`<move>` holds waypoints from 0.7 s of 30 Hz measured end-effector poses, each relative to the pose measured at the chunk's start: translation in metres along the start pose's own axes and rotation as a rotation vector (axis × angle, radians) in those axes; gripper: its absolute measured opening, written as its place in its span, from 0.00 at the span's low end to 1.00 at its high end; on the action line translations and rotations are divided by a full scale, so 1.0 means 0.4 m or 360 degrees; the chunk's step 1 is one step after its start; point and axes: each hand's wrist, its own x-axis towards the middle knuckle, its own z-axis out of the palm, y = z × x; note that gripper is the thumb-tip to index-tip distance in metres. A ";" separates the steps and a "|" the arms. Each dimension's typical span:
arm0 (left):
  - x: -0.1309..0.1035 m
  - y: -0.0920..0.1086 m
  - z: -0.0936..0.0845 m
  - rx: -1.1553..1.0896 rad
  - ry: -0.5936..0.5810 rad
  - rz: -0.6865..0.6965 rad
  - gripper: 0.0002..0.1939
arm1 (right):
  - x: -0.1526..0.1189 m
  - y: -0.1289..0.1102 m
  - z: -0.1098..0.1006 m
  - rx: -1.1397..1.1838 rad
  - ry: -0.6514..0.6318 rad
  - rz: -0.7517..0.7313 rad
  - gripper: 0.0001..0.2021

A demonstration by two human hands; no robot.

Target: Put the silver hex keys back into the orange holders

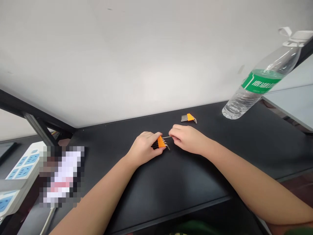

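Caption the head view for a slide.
Left grip on an orange hex-key holder, right grip on one key.

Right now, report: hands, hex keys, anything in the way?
Left hand gripping orange hex-key holder. Right hand pinching one hex key at holder's edge. Second hex-key set beyond, apart from both hands; no obstruction visible.

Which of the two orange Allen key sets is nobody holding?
The far set, lying nearer the wall; the left hand grips the near set.

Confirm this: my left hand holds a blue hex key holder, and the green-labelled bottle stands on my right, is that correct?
Not quite: the head view shows the hex key holder in your left hand is orange, not blue. The rest holds.
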 end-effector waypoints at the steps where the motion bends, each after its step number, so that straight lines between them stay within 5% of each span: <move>1: 0.000 0.000 0.000 -0.0008 -0.0002 -0.0001 0.20 | -0.001 0.001 0.001 0.0026 0.0008 -0.0020 0.07; 21: 0.010 0.010 -0.010 -0.0082 -0.0085 -0.0018 0.19 | -0.010 -0.030 -0.002 -0.0111 0.0047 -0.0166 0.14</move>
